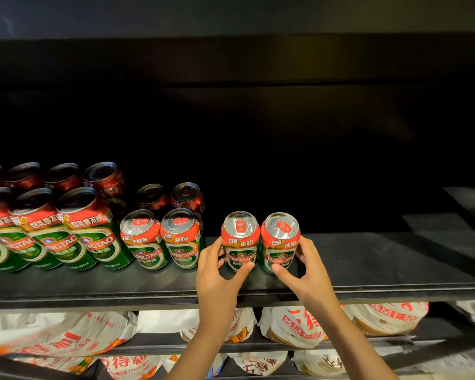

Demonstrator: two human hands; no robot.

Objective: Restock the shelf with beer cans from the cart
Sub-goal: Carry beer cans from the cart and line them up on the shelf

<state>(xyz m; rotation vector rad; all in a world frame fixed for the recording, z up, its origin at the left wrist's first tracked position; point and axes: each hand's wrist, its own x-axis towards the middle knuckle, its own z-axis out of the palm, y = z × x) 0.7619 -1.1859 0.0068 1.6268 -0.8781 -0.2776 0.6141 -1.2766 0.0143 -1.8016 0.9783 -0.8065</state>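
your left hand (217, 272) curls its thumb and fingers around the left can (240, 241), thumb pressed on the green label low on its front. your right hand (303, 270) does the same with the right can (280, 242), thumb on the front, fingers wrapped round its far side. both cans stand upright and touching each other near the front edge of the dark shelf (368, 259). just to their left, apart from them by a small gap, stand two short cans (163, 238) with two more behind. further left is a block of taller cans (55, 229), several rows deep. to the right the shelf board lies bare. below, on the lower shelves, lie white wrapped packages (291, 323) printed in red.
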